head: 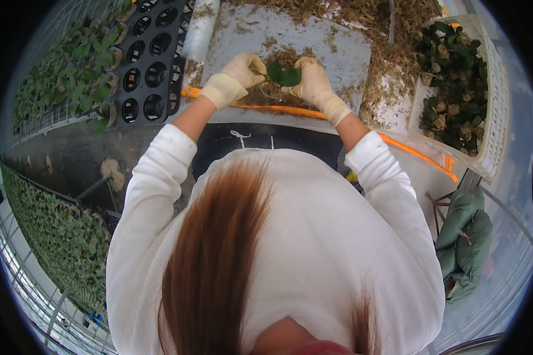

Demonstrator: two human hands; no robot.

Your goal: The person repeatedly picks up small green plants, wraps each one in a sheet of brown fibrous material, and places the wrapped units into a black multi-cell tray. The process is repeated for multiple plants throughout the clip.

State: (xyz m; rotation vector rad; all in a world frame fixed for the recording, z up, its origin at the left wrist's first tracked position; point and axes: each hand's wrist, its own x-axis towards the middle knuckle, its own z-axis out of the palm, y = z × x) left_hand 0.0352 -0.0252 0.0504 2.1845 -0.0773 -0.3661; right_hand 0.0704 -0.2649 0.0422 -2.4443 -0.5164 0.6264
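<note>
Both my hands wear pale, thin gloves and meet over a grey board strewn with moss. Between them is a small seedling with dark green, rounded leaves. My right hand grips it from the right, thumb below and fingers above the leaf. On the other side, my left hand pinches at the seedling's edge with thumb and fingertips; its base is partly hidden there. A thin pale strand, perhaps a root, hangs below the leaves. Loose brown moss lies just behind the seedling.
Black plastic pot trays stand at left beside rows of potted seedlings. A white plastic crate holding many seedlings sits at right. More moss covers the back. An orange strip runs along the front edge.
</note>
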